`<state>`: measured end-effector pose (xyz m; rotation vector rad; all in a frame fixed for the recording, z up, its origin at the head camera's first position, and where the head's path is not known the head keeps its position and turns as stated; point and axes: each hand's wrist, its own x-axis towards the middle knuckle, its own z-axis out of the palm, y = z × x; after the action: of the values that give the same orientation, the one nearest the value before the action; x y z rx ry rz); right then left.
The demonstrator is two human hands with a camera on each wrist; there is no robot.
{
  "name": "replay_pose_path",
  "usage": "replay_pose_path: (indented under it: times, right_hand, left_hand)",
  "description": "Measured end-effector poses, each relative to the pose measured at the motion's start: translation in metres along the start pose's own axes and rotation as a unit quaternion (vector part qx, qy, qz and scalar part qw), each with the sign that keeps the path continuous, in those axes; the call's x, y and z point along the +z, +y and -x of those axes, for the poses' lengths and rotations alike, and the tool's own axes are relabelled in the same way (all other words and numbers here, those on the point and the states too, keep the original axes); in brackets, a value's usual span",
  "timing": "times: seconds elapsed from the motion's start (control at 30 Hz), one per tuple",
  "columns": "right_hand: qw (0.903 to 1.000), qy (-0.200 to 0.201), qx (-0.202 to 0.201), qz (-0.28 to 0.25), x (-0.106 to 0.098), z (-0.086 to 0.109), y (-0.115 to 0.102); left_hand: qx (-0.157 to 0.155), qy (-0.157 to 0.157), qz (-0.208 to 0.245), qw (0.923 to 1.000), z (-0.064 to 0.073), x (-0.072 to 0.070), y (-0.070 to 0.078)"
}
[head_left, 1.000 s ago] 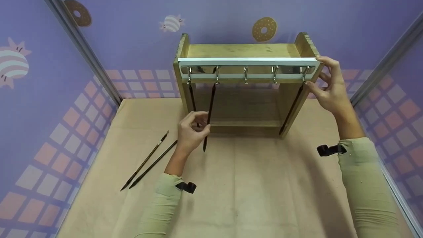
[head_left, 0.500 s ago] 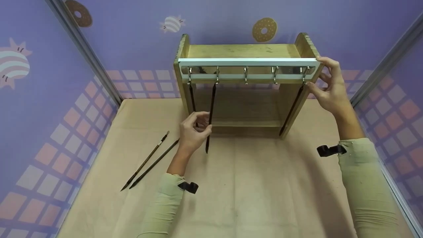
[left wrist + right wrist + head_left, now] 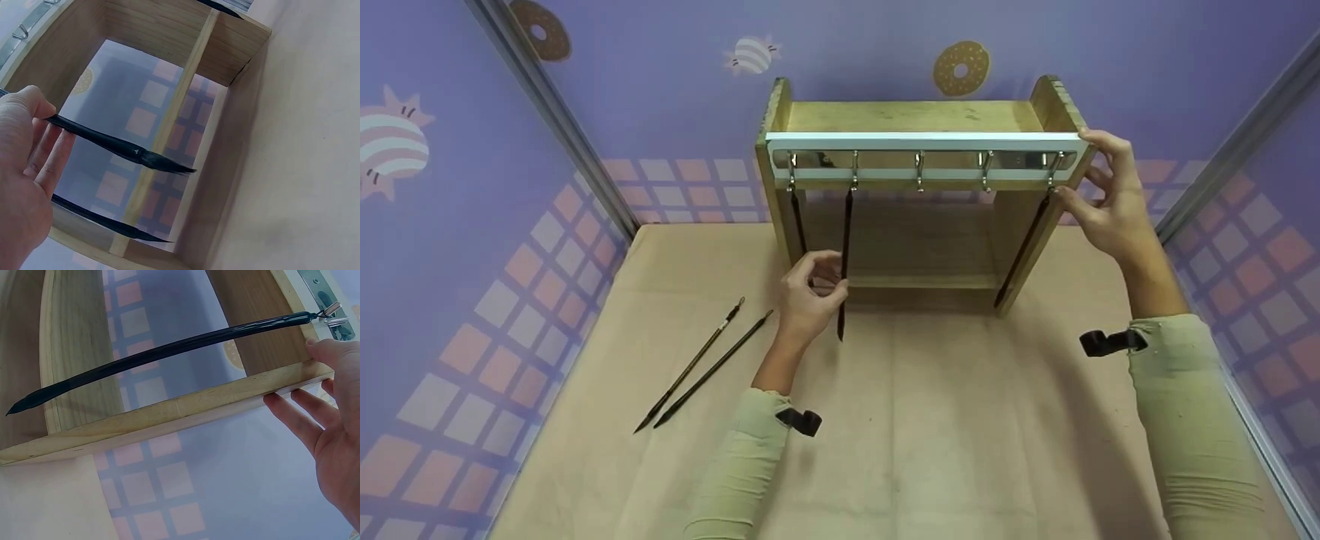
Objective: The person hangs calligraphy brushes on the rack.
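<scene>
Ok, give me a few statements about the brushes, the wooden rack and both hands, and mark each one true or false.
1. The left hand pinches a hanging brush. True.
2. Two brushes lie on the table left of the wooden rack. True.
3. The right hand holds a brush in the air. False: it rests against the rack's right end.
4. Every hook on the metal rail carries a brush. False: the middle hooks are bare.
5. The rack lies flat on its back. False: it stands upright.
</scene>
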<state>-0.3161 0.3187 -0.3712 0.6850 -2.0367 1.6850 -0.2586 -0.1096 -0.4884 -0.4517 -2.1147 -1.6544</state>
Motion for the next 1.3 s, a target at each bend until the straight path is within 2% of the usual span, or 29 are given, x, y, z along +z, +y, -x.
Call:
replay_pose_path:
  times: [0.17, 0.4, 0.63, 0.87, 1.07, 1.3]
  right_hand:
    - [1.0, -0.004, -0.006, 0.004, -0.001, 0.001, 0.001]
    - [0.9988, -0.01, -0.009, 0.047, -0.002, 0.001, 0.001]
    - [0.9996, -0.009, -0.017, 0.023, -0.001, 0.001, 0.0]
    - [0.9998, -0.001, -0.004, 0.022, -0.001, 0.001, 0.001]
    - [0.9998, -0.002, -0.008, 0.019, 0.0, 0.0, 0.0]
    - [0.9997, -0.008, 0.01, 0.023, 0.0, 0.001, -0.004]
  left_hand:
    - [-0.011, 0.0, 0.006, 0.9999, -0.001, 0.005, -0.005]
    - [-0.031, 0.002, 0.01, 0.9995, -0.006, 0.012, -0.009]
    - [-0.046, 0.009, 0.012, 0.9988, -0.011, 0.017, -0.011]
    - [-0.059, 0.015, 0.004, 0.9982, -0.012, 0.02, -0.011]
    - [-0.056, 0.023, -0.011, 0.9981, -0.014, 0.022, -0.012]
    - [-0.051, 0.021, -0.034, 0.9979, -0.014, 0.021, -0.014]
